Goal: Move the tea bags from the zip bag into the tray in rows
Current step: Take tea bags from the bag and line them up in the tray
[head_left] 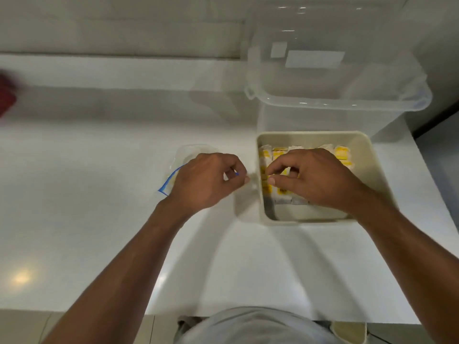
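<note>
Head view, mid-task. Left hand [206,181] on table [99,194], fingers [233,163] curled, pinching blue-zip mouth of zip bag [173,178], just left of tray [365,170]. Right hand [315,180] over tray, fingers curled, pinching one tea bag [285,172] among those laid down. Tea bags [341,153] in approx. three rows, far and mid part; near strip of tray floor bare. Zip bag contents not discernible. Judged mostly done; left: seat this bag, check zip bag for leftovers. Clear tub [335,103] behind tray.
</note>
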